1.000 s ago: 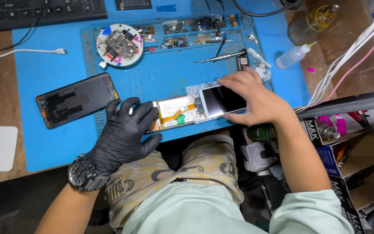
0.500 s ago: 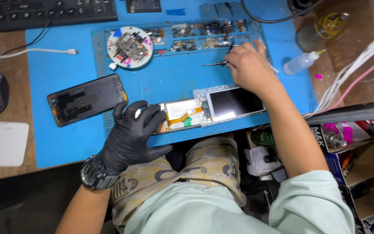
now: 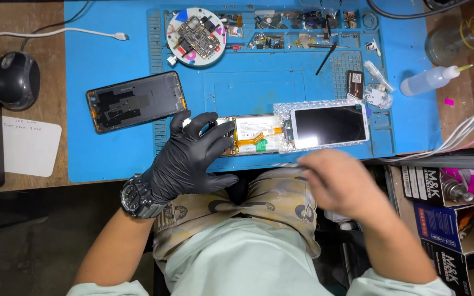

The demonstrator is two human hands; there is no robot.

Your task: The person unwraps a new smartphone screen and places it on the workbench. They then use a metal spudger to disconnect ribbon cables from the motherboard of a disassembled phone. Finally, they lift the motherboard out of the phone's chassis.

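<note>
Left hand (image 3: 193, 156), black glove, fingers spread wide and flat, palm down. It presses on the left end of the opened phone body (image 3: 250, 134), pinning it to the blue mat (image 3: 111, 159). Not gripping anything, just holding it down. Watch (image 3: 136, 197) on that wrist.

Right hand (image 3: 336, 181) is bare, off the surface, just in front of the mat's near edge over my lap. It's motion-blurred; fingers look loosely curled. I can't tell whether it holds anything.

Phone body lies near the mat's front edge, battery and orange flex cable (image 3: 256, 141) exposed. The detached screen (image 3: 329, 126) sits just right of it, on bubble wrap, face up, joined by the flex.

Further out: the dark back cover (image 3: 136, 102) lies left on the mat, tilted, well apart from the hand. Round dish with a circuit board (image 3: 196, 37) at the mat's top. Small black tool (image 3: 325, 59) right of that. Squeeze bottle (image 3: 429, 81) on the mat's right edge. Mouse (image 3: 15, 80) sits far left on the wooden surface (image 3: 23, 16), with a white cable (image 3: 50, 34) above it.
</note>
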